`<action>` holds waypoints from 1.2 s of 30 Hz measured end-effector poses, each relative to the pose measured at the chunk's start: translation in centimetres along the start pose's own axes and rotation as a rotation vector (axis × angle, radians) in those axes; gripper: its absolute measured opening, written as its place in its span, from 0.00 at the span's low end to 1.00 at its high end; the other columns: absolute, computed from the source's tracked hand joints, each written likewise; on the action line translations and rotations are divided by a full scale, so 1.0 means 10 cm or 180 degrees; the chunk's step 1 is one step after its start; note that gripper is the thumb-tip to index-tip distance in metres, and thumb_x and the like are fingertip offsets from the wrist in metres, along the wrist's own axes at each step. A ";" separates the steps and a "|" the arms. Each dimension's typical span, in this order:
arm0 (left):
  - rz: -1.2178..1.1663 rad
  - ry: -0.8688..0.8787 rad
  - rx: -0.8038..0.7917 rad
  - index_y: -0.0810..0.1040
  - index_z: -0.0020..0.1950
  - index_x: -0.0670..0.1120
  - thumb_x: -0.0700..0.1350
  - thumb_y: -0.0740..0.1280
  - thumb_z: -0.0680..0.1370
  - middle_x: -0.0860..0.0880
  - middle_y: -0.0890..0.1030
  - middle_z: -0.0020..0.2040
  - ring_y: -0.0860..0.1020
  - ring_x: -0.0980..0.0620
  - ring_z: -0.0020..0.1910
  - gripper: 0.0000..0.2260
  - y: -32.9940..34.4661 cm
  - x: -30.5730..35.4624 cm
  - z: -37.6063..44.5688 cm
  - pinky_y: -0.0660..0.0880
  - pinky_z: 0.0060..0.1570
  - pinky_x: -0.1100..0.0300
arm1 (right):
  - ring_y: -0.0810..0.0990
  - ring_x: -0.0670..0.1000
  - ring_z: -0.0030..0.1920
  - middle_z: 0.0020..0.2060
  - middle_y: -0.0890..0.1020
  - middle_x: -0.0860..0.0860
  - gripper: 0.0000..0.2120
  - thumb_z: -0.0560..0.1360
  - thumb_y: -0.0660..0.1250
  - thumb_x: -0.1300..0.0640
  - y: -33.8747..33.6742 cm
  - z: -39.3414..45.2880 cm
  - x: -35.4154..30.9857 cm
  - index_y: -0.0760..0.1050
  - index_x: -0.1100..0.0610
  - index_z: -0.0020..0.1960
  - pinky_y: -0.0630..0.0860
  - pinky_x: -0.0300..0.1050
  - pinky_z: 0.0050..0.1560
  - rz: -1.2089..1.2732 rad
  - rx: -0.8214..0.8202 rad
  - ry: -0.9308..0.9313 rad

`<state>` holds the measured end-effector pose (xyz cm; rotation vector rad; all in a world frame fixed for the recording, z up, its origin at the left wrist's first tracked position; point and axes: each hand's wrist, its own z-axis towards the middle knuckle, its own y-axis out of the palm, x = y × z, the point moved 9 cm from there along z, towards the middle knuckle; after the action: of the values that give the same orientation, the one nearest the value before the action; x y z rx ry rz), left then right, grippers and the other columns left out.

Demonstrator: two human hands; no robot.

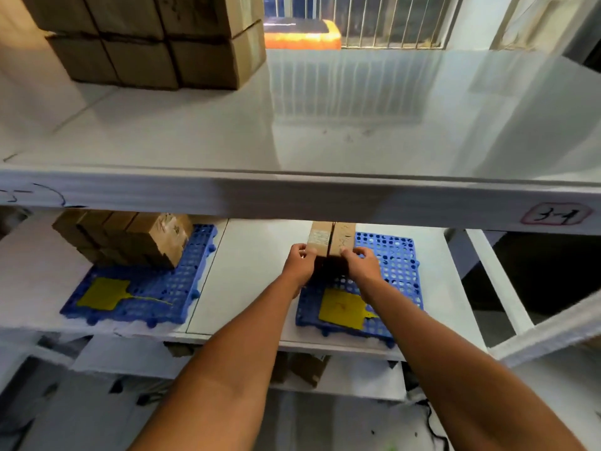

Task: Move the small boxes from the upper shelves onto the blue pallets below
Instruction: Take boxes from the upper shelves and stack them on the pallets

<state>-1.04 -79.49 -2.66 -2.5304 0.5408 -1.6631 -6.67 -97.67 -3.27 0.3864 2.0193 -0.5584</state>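
Just one camera here, head-mounted, wide-angle so the edges bend a lot. It faces forward and tilts down into a white shelving unit, sitting about level with the upper shelf (325, 125) and close to its front edge. Below that lip it looks onto the lower shelf (257, 271), with both forearms reaching in from the bottom.

Barred window (383, 21) behind upper shelf; orange-rimmed container (302, 35) just outside bars; handwritten red-bordered label (555, 215) on shelf beam; black cable (434, 424) on floor below.
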 end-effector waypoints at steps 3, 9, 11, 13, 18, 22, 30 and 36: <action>-0.0064 0.0039 0.0017 0.68 0.71 0.47 0.53 0.61 0.84 0.44 0.76 0.69 0.77 0.46 0.63 0.18 0.01 -0.04 0.04 0.77 0.62 0.49 | 0.82 0.57 0.57 0.57 0.82 0.56 0.20 0.79 0.70 0.47 0.02 0.06 -0.04 0.76 0.56 0.66 0.81 0.54 0.57 -0.0113 -0.0062 -0.0076; -0.0348 -0.0190 0.0290 0.62 0.79 0.47 0.59 0.53 0.85 0.43 0.69 0.76 0.69 0.42 0.73 0.26 -0.07 -0.19 0.05 0.67 0.70 0.48 | 0.79 0.59 0.60 0.60 0.81 0.56 0.20 0.82 0.57 0.43 -0.62 0.12 -0.08 0.76 0.54 0.65 0.75 0.53 0.56 -0.0836 0.0913 -0.0250; -0.0263 -0.0485 0.0403 0.64 0.78 0.43 0.57 0.49 0.85 0.41 0.68 0.77 0.68 0.40 0.74 0.26 -0.12 -0.36 0.05 0.64 0.72 0.48 | 0.74 0.62 0.67 0.68 0.76 0.59 0.23 0.82 0.57 0.44 -1.06 0.12 0.15 0.71 0.57 0.71 0.71 0.59 0.65 -0.1278 0.1374 0.0190; -0.0233 -0.0824 0.0379 0.68 0.76 0.39 0.56 0.48 0.85 0.38 0.70 0.75 0.69 0.38 0.73 0.28 -0.12 -0.57 0.03 0.65 0.74 0.45 | 0.70 0.65 0.71 0.73 0.71 0.62 0.28 0.83 0.55 0.44 -1.29 0.15 0.47 0.66 0.61 0.76 0.68 0.62 0.71 -0.1501 0.1234 0.0723; -0.0032 -0.0923 0.0264 0.73 0.72 0.37 0.55 0.49 0.84 0.35 0.75 0.70 0.73 0.35 0.69 0.28 -0.10 -0.70 -0.08 0.70 0.71 0.42 | 0.76 0.67 0.68 0.70 0.75 0.64 0.31 0.84 0.53 0.41 -1.29 0.15 0.63 0.71 0.65 0.73 0.74 0.60 0.68 -0.1490 0.0971 0.0680; 0.0167 -0.0910 0.0507 0.72 0.72 0.39 0.55 0.50 0.85 0.37 0.74 0.71 0.73 0.37 0.67 0.26 -0.30 -0.72 -0.14 0.70 0.70 0.45 | 0.76 0.66 0.67 0.70 0.76 0.64 0.31 0.84 0.53 0.42 -0.99 0.12 0.49 0.72 0.65 0.73 0.73 0.57 0.68 -0.1460 0.0579 0.0550; 0.0089 -0.0901 0.0503 0.69 0.75 0.39 0.54 0.51 0.84 0.38 0.71 0.73 0.71 0.38 0.69 0.26 -0.67 -0.77 -0.31 0.68 0.70 0.46 | 0.74 0.64 0.70 0.73 0.73 0.62 0.29 0.85 0.53 0.46 -0.66 0.04 0.40 0.66 0.64 0.77 0.71 0.54 0.68 -0.1567 0.0245 0.0381; 0.0330 -0.0618 0.0453 0.66 0.77 0.40 0.55 0.50 0.84 0.38 0.68 0.75 0.68 0.39 0.72 0.27 -0.85 -0.47 -0.60 0.65 0.72 0.46 | 0.73 0.65 0.71 0.74 0.72 0.63 0.28 0.85 0.51 0.46 -0.61 -0.26 0.24 0.64 0.64 0.77 0.70 0.57 0.71 -0.1878 0.0267 0.0065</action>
<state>-5.99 -69.17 -2.21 -2.4791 0.5072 -1.3522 -12.70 -101.34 -2.91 -0.1710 2.1286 -1.0019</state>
